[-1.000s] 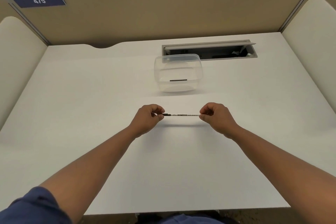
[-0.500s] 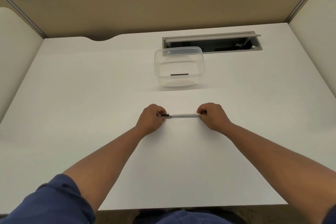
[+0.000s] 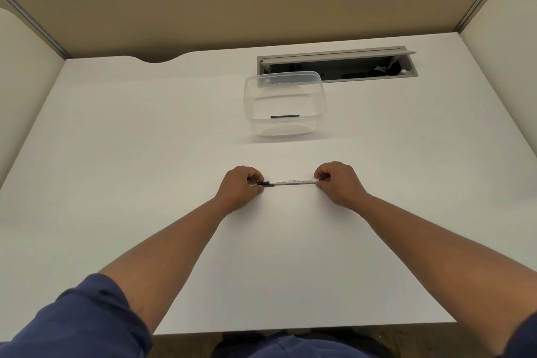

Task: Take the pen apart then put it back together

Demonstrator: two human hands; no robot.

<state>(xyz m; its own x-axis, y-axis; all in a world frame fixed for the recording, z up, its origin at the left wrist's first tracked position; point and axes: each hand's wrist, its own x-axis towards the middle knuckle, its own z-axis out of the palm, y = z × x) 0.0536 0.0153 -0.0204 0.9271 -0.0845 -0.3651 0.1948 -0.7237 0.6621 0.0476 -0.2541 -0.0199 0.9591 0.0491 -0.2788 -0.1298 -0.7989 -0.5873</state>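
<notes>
A slim white pen with printed text and a black left end lies level, low over the white desk at its middle. My left hand pinches the black end between thumb and fingers. My right hand pinches the white end. Both tips of the pen are hidden inside my fingers. I cannot tell whether the pen touches the desk.
A clear plastic tub stands behind the pen, with a short black piece seen at its front wall. An open cable tray is sunk in the desk's back. Partition walls close the back and both sides.
Both hands have lowered the pen closer to the desk and stayed pinched on its ends. The camera has tilted down and moved closer.
</notes>
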